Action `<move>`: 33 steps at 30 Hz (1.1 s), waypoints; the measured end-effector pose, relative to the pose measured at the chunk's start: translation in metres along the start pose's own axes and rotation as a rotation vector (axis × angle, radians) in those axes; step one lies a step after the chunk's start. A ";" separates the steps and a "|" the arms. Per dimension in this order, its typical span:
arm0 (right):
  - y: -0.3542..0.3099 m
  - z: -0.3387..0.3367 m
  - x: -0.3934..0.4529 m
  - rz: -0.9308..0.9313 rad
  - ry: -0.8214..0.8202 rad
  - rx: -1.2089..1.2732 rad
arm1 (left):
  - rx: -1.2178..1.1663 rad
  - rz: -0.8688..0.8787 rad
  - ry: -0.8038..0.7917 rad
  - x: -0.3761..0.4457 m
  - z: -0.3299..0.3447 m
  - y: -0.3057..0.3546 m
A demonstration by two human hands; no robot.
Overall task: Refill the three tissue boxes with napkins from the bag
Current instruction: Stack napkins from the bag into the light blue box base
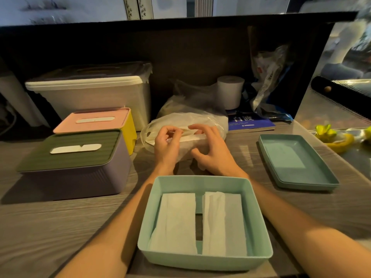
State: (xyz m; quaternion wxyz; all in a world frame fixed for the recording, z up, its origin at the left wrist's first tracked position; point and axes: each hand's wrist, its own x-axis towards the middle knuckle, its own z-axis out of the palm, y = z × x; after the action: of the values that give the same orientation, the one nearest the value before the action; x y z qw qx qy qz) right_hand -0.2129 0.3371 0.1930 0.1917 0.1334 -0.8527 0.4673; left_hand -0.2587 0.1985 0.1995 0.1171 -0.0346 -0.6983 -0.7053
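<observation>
Both forearms bare, entering from 7 and 5 o'clock, converging toward 12 just above frame centre. Left hand (167, 144): back toward camera, fingers curled inward, fingertips bunched in a pinch at its 1 o'clock side. Right hand (210, 149): palm down, fingers bent and spread, thumb out toward 9 o'clock. Hands side by side, narrow gap between them.

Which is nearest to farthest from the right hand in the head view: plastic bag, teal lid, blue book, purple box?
From the right hand:
1. Plastic bag, under its fingers, touching.
2. Blue book, behind and to the right.
3. Teal lid, farther right on the table.
4. Purple box, across on the left.
</observation>
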 end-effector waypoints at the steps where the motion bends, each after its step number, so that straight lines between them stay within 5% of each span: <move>1: 0.000 0.000 0.001 0.016 -0.016 0.032 | 0.005 -0.023 -0.001 0.000 0.000 0.000; 4: -0.001 -0.008 0.003 -0.005 -0.089 0.034 | 0.120 -0.010 -0.063 0.001 -0.003 0.004; 10: -0.004 -0.034 0.010 -0.029 -0.061 0.060 | 0.370 0.167 -0.445 0.009 -0.032 0.017; 13: -0.004 -0.045 0.013 0.034 -0.070 0.061 | 0.384 0.190 -0.474 0.011 -0.038 0.017; 21: -0.021 -0.050 0.013 0.017 -0.037 0.125 | 0.134 -0.200 -0.680 0.004 -0.047 0.036; 29: -0.035 -0.049 0.016 -0.074 -0.063 0.140 | -0.147 -0.413 -0.799 -0.003 -0.047 0.027; 33: -0.020 -0.045 0.027 0.009 0.022 -0.017 | -0.232 -0.393 -0.660 0.002 -0.048 0.030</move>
State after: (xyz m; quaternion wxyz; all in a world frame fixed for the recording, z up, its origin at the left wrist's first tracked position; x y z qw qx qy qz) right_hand -0.2197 0.3634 0.2418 0.2003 0.1228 -0.8550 0.4623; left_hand -0.2486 0.1511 0.2278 -0.2553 -0.1383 -0.6073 -0.7395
